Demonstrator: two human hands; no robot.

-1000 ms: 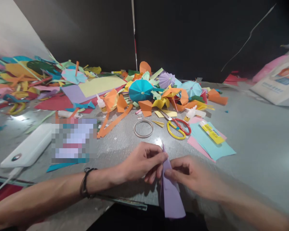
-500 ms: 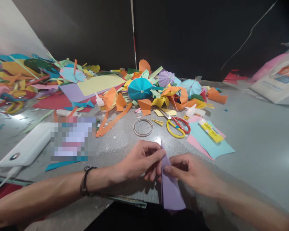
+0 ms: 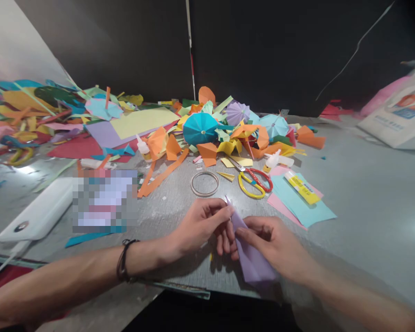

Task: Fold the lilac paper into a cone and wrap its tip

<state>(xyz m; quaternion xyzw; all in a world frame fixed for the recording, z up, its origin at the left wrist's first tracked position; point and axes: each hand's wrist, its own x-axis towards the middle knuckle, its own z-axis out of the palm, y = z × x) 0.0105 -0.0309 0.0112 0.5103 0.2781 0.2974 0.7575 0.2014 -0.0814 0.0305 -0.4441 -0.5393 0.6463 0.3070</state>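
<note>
Dark panels (image 3: 263, 55) rise along the far side, and before them a grey table (image 3: 373, 198) stretches from left to right. Across its far part spreads a heap of coloured paper scraps (image 3: 207, 154), thickest at the left. At the far right a white bag (image 3: 383, 124) leans beside something pink. Nearer on the right, a pale teal sheet (image 3: 309, 214) overlaps a pink sheet (image 3: 280, 207), and at the near left a white device (image 3: 38, 210) lies with a cable at its near end. My left hand (image 3: 210, 228) and right hand (image 3: 273, 244) meet over the near edge of the table, close to its middle, and both grip one folded purple paper (image 3: 251, 260). It tilts, its narrow tip far and to the left, its broad end near and to the right. My left thumb and forefinger pinch it just below the tip, the other fingers loosely curled; my right thumb presses its upper face, with the fingers mostly hidden. Among the scraps, just left of the middle, sits a teal paper umbrella (image 3: 200, 129). Scissors (image 3: 251, 182) with red and yellow handles lie beyond my right hand, a yellow glue tube (image 3: 301, 188) rests on the teal sheet, a thin ring (image 3: 204, 184) lies beyond my left hand, and a small golden cone (image 3: 227, 176) lies between ring and scissors.
</note>
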